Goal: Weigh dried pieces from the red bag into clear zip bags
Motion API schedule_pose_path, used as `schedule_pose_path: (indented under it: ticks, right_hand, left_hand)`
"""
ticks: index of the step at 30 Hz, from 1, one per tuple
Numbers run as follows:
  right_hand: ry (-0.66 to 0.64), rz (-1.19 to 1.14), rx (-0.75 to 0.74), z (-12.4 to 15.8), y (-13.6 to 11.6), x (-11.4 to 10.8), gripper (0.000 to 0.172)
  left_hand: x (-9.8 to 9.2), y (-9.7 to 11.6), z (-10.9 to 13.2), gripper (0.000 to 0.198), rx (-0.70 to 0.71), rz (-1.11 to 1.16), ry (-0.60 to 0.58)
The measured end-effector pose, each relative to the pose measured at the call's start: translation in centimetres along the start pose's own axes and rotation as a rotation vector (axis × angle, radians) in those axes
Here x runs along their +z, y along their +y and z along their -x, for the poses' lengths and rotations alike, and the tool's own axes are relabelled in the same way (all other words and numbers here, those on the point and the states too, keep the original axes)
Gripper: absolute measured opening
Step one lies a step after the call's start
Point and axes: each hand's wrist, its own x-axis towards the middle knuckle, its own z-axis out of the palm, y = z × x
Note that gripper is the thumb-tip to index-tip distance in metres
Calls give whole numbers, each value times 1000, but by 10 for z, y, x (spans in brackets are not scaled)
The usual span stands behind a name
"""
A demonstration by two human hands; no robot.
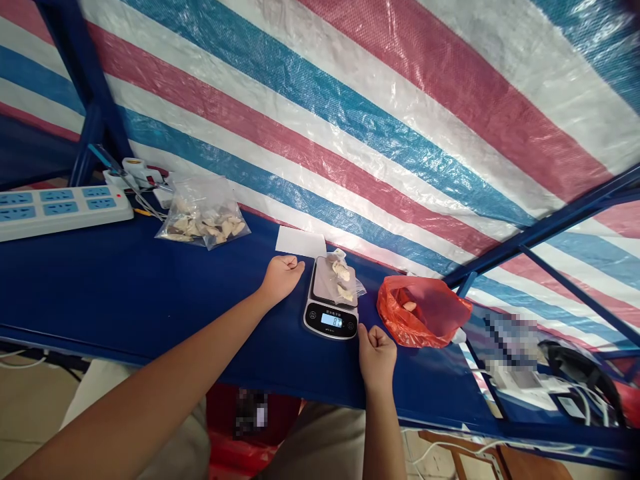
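Note:
A digital kitchen scale [330, 325] stands on the blue table with its display lit. On its plate lies a clear plastic bag [344, 279] holding a few pale, dried-looking pieces. My left hand [283, 279] rests as a fist just left of the scale, nothing showing in it. Close to the scale's front right corner is my right hand [378, 355], curled into a fist too, with no object visible. A red plastic bag [425, 310] sits open to the right of the scale, a pale piece visible inside it.
Clear bags of pale pieces [205, 217] lie at the back left, beside a power strip [65, 212]. A white paper sheet [300, 241] lies behind the scale. Striped sheeting [310, 140] hangs behind the blue table [125, 287]. Cables and a black item [583, 373] are at the right.

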Motion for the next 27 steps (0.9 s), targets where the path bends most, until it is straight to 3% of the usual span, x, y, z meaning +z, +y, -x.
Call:
schedule_pose_path:
  ticks: [27]
  right_hand:
    - [8, 36, -12, 0, 0, -1, 51]
  left_hand:
    - [0, -5, -2, 46, 23, -54, -32]
